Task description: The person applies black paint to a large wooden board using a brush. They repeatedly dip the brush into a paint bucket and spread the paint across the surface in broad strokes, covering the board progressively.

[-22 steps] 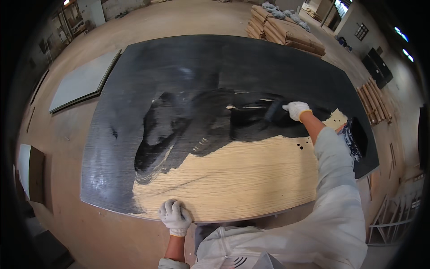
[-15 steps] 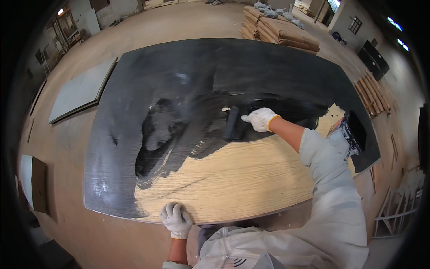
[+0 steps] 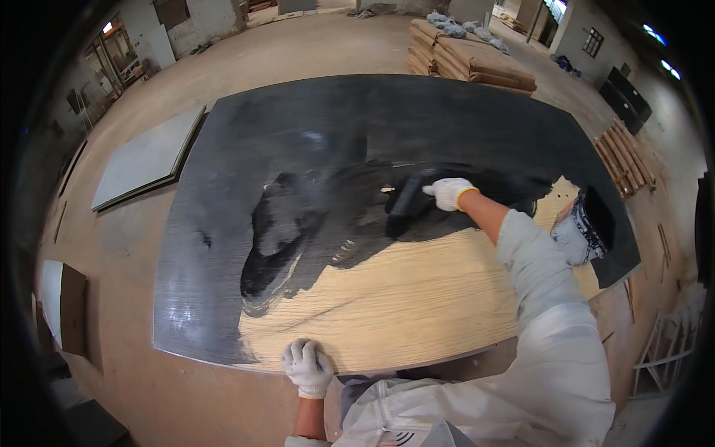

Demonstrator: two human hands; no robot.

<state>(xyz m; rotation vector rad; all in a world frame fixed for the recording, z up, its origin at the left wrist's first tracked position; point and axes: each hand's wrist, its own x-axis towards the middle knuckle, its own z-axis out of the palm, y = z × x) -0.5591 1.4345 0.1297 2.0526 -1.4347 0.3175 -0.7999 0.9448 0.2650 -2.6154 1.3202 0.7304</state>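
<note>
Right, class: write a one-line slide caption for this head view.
Gloved right hand spreads black stain with a dark applicator over a wood tabletop; left hand rests on its near edge.

Bare brown floor (image 3: 313, 52) all around. Left of the floor's middle, a grey flat panel (image 3: 149, 158) lying flat, with a white board (image 3: 51, 298) and a brown board (image 3: 73, 309) further toward the near left edge. At the far side, a stack of tan sacks (image 3: 469, 59) with grey bundles on top. To the right, a wooden pallet (image 3: 625, 158), and beyond it a dark cabinet (image 3: 629, 95) against the wall. Near right corner: a pale rack (image 3: 663, 350).
</note>
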